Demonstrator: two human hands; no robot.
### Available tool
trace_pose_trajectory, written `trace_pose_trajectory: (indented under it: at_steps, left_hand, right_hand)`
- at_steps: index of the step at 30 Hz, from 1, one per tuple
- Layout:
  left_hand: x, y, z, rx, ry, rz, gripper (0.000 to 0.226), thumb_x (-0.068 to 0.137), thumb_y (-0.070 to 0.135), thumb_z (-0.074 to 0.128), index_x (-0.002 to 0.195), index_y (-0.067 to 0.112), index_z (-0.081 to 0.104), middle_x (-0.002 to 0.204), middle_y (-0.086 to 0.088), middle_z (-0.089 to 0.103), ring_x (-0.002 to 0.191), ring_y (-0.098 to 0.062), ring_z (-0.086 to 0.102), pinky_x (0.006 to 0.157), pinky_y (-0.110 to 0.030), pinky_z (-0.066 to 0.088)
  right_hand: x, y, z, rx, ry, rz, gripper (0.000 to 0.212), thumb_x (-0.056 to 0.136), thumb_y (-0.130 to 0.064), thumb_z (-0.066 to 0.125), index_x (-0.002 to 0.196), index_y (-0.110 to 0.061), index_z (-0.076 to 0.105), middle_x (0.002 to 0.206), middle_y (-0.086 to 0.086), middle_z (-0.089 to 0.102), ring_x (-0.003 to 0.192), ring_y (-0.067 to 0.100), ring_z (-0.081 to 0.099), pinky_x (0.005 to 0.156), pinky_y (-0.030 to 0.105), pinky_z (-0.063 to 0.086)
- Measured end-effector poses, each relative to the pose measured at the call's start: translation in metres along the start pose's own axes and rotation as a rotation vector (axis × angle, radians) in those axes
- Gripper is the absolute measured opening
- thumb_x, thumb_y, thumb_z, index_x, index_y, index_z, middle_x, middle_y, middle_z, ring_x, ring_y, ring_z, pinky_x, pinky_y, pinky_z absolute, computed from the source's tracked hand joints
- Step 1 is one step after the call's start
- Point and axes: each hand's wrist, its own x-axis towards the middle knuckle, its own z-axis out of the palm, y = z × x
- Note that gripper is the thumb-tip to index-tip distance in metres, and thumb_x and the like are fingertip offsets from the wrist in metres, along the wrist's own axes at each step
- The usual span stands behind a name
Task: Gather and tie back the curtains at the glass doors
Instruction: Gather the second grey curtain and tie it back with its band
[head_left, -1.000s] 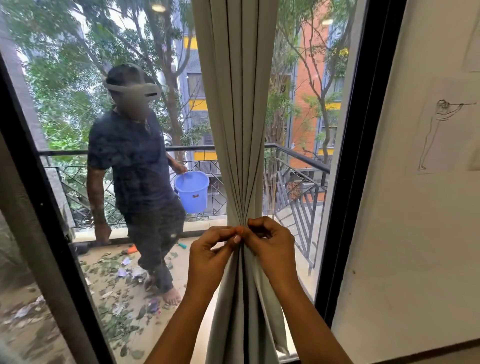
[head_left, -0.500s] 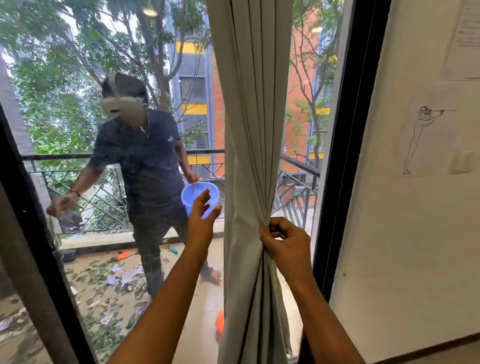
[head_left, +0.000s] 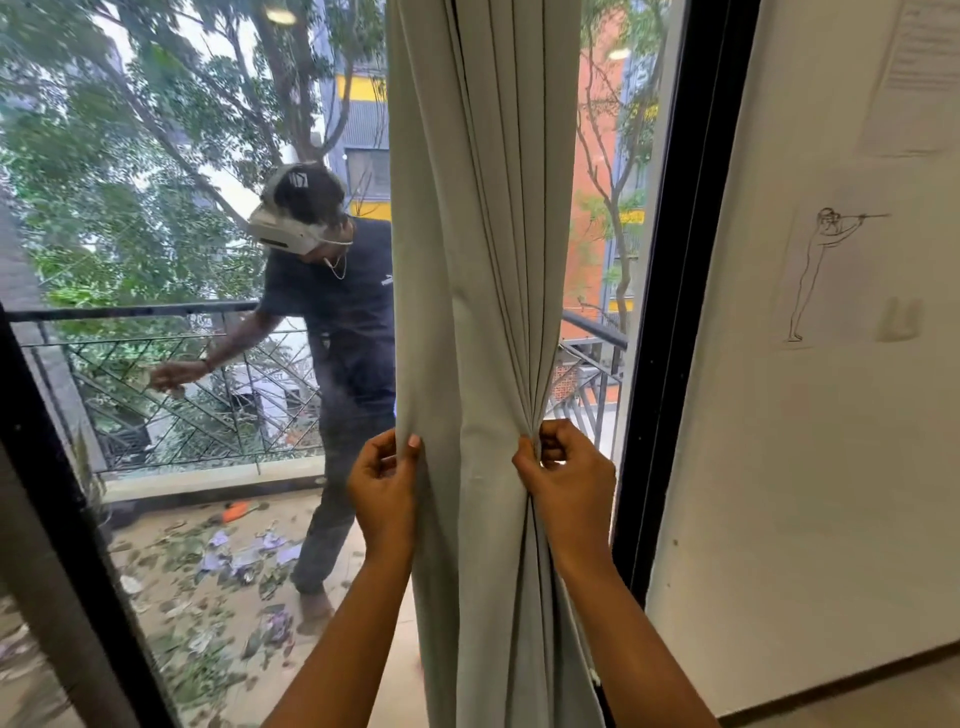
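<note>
Grey pleated curtain (head_left: 483, 312) hangs bunched before glass door (head_left: 208, 364), beside black door frame (head_left: 670, 291). Left hand (head_left: 384, 488) pinches curtain's left edge, thumb on fabric. Right hand (head_left: 569, 483) clenched around gathered pleats at right side. Line drawing (head_left: 826, 270) on white wall (head_left: 810, 467). Person wearing headset (head_left: 332, 322) stands on balcony outside by railing (head_left: 171, 389).
</note>
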Motion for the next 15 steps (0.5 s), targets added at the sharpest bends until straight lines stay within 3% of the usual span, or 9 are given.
trace_pose_trajectory:
  at_steps: [7,12,15]
  left_hand:
    - [-0.048,0.042,-0.039,0.158,0.039,0.27,0.007,0.081,0.011,0.073,0.083,0.008,0.067,0.076,-0.002,0.066,0.07,-0.001,0.061,0.067,-0.008,0.044]
    - [-0.066,0.06,-0.044,0.147,-0.077,0.32,0.01,0.077,0.016,0.074,0.078,0.021,0.066,0.073,0.002,0.067,0.07,-0.003,0.064,0.068,-0.011,0.048]
    - [-0.065,0.066,-0.043,0.144,-0.109,0.283,0.012,0.076,0.021,0.075,0.078,0.03,0.066,0.073,0.005,0.069,0.07,-0.004,0.066,0.067,-0.018,0.052]
  right_hand:
    - [-0.033,-0.01,0.018,-0.139,0.046,-0.158,0.023,0.076,-0.011,0.072,0.098,-0.011,0.063,0.088,0.003,0.065,0.077,0.022,0.064,0.065,0.035,0.055]
    - [-0.049,-0.025,0.024,-0.101,0.023,-0.188,0.015,0.077,-0.018,0.069,0.09,-0.015,0.063,0.082,-0.001,0.065,0.073,0.017,0.064,0.062,0.032,0.053]
    - [-0.051,-0.029,0.022,-0.004,-0.052,-0.151,0.014,0.078,-0.022,0.072,0.087,-0.019,0.063,0.08,-0.005,0.065,0.071,0.011,0.063,0.064,0.023,0.049]
